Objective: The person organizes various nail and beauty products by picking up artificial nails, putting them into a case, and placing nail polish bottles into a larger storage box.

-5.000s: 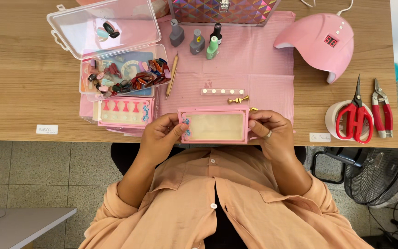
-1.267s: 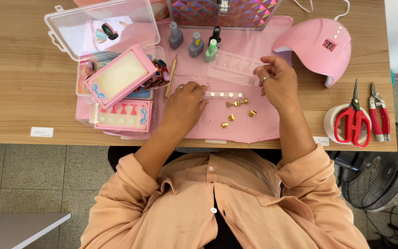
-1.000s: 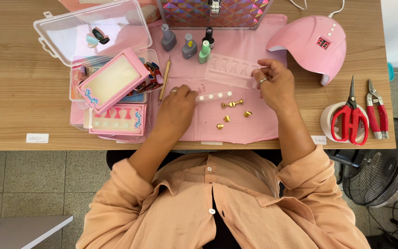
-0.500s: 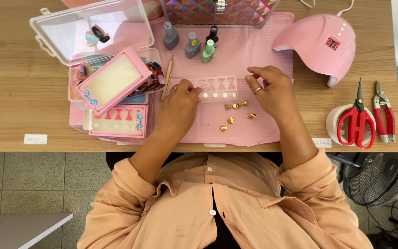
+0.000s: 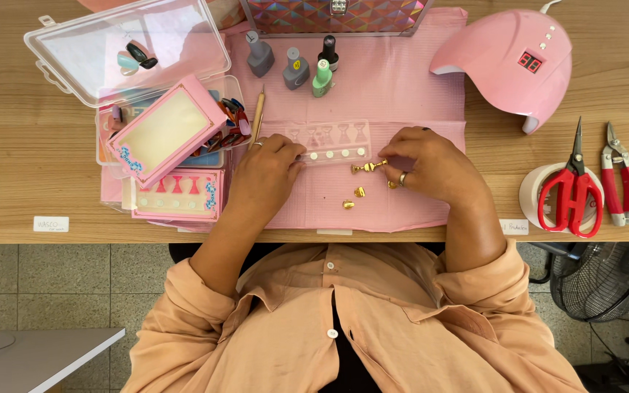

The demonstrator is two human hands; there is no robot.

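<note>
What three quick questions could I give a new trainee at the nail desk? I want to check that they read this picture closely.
1. True or false: the left hand rests on the clear nail tray.
2. The red scissors lie on: A) a white tape roll, B) the pink lamp, C) the pink mat.
3. What does the right hand touch?

Key: 1 true. 2 A. 3 a small gold holder on the mat, beside the tray.

A wooden table [image 5: 9, 167] stands over a grey tiled floor [image 5: 52, 291].
</note>
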